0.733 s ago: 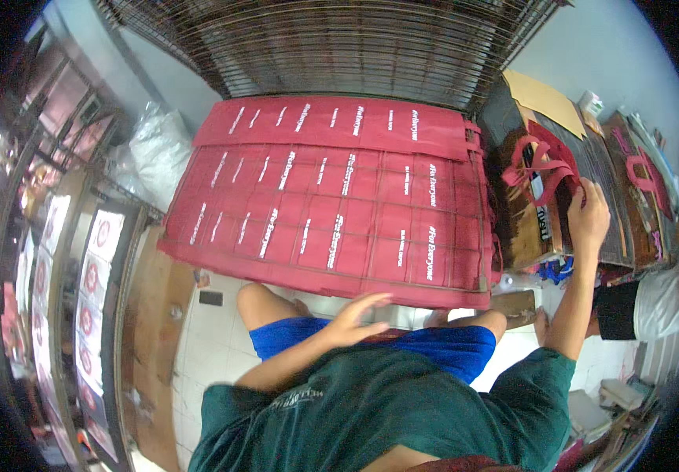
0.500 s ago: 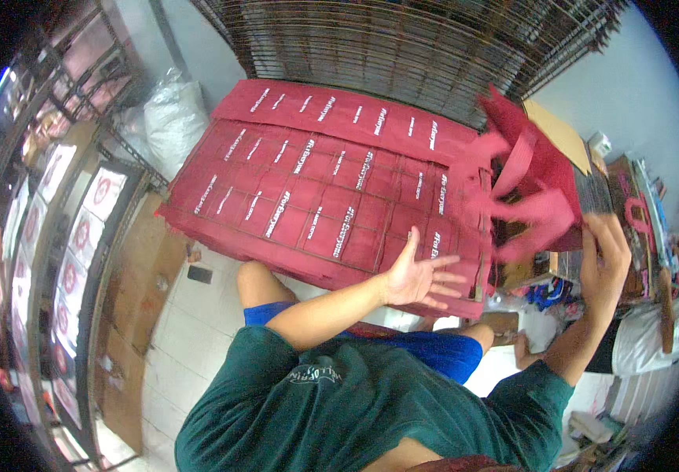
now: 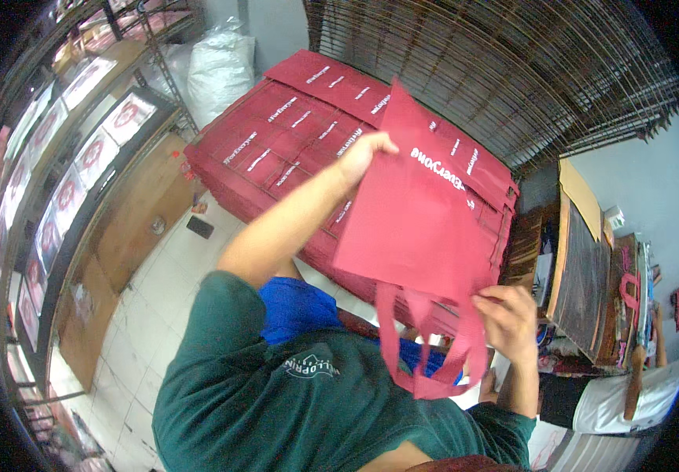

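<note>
A red tote bag (image 3: 426, 212) with white lettering hangs tilted in front of me, its two strap handles (image 3: 390, 334) dangling toward my lap. My left hand (image 3: 364, 160) is closed on the bag's upper left edge, part of the fingers hidden by the cloth. Near the handle end, my right hand (image 3: 510, 315) pinches the lower right corner between bent fingers. Behind the held bag lies a broad stack of red bags (image 3: 276, 130) with white print. The held bag covers part of that stack.
A dark wire rack (image 3: 465, 63) rises behind the stack. At left stand shelves with white printed sheets (image 3: 95, 157) and a white sack (image 3: 221, 71). A dark phone-like slab (image 3: 200, 226) lies on the floor. A person in a white shirt (image 3: 638, 397) is at right.
The tote bag has come from the right to in front of me, handles now downward. My left hand, open and spread before, has gripped its edge. My view has turned.
</note>
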`<state>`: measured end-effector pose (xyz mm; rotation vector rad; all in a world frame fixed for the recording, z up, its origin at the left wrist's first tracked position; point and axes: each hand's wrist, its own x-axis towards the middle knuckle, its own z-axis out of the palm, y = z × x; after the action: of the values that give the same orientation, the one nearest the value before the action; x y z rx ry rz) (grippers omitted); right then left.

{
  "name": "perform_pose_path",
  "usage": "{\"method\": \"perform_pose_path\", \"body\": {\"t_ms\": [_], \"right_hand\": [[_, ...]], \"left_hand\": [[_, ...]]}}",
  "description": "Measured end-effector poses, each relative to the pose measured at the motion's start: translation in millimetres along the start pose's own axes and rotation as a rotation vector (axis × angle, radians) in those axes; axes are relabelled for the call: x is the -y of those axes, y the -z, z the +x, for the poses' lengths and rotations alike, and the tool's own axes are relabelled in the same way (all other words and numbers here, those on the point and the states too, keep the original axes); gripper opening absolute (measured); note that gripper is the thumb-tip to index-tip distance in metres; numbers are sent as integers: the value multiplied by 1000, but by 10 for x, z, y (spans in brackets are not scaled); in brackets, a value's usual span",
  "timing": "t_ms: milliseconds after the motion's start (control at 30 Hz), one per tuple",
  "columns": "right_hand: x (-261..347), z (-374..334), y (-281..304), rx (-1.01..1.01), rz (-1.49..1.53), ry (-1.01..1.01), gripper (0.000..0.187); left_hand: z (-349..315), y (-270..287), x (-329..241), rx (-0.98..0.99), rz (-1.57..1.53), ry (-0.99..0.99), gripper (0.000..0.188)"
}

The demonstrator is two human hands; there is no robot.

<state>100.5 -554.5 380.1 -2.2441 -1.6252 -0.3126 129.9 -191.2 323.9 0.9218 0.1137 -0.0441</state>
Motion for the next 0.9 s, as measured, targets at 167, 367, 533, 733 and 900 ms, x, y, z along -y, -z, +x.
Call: {"method": "perform_pose_path", "body": {"t_ms": [167,367,533,733,900], "right_hand": [[-147,461,-190,-165,93,-13,50],[-815,1514,-495,-568,590,-212,85],[-806,2188,-1447,-271,1132,-34,92],[-200,1723,-2835,87,1293,-595,71],[637,2187,-2910,-418,1656,-418,71]], "left_hand": [[-437,102,-894,74,415,-179,35],[-853,432,-1409,103,896,6,32],[-1173,883,-1624,200,1338,120,35],[-1481,1390,-1752,144,1305,260,34],[-894,1535,-2251,18,1973,-136,48]]}}
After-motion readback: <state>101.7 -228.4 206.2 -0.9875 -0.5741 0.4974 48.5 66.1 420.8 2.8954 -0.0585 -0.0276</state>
